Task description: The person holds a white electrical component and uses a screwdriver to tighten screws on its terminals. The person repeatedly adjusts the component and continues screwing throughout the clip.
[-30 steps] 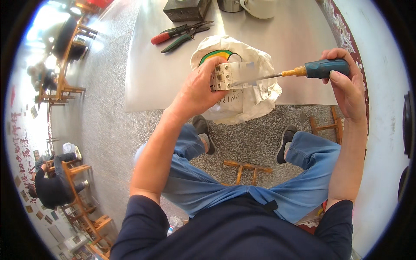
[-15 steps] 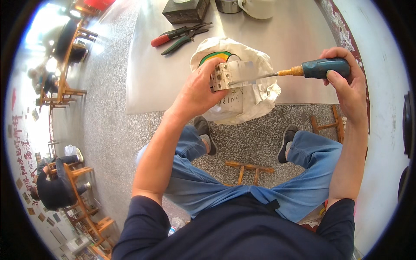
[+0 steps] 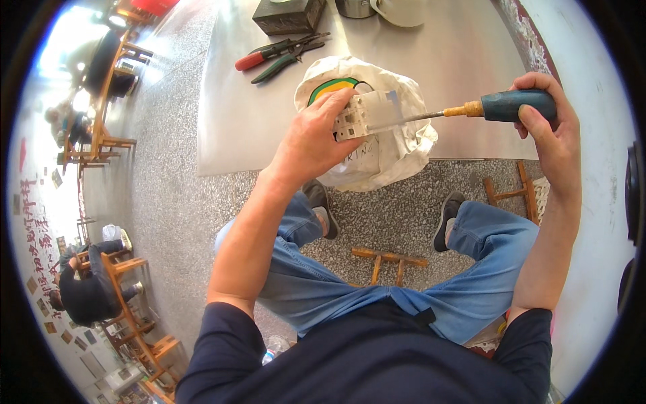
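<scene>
My left hand (image 3: 309, 141) grips a small off-white electrical component (image 3: 360, 111), a boxy block with square terminal openings on the side toward me. From the right, my right hand (image 3: 555, 131) holds a screwdriver (image 3: 501, 106) by its dark teal handle, fingers above and thumb below. Its shaft runs level to the left, and the tip meets the block's lower front near my left fingers. Whether the tip sits in a screw is too small to tell. Under the block, a cream cloth bag (image 3: 404, 151) with a green and yellow patch lies crumpled over the table's near edge.
Red-and-green handled pliers or snips (image 3: 279, 57) lie at the table's (image 3: 235, 128) far left. Behind them stand a dark tissue box (image 3: 289, 17), a metal pot (image 3: 355, 7) and a pale jug (image 3: 397, 10). A white wall (image 3: 605, 202) bounds the right. Another person (image 3: 87, 289) sits far left.
Both hands, the block and the screwdriver have shifted slightly to the right. My right hand still holds the screwdriver against the block.
</scene>
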